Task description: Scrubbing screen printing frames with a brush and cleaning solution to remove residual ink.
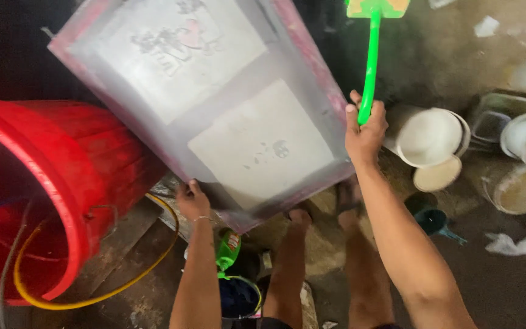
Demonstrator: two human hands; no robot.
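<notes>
While our left hand (191,200) grips the screen-printing frame (214,103) (tilted) | right hand (365,125) closed on green-handled brush (371,58) | step: scrubbing mesh | next: firm, even strokes.

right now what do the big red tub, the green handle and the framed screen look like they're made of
Red tub: likely plastic, glossy moulded wall with a rolled rim.
Green handle, in the right hand: bright, smooth, looks plastic.
Framed screen, left hand on its lower edge: grey translucent mesh in a pink-stained frame; frame material unclear.
</notes>
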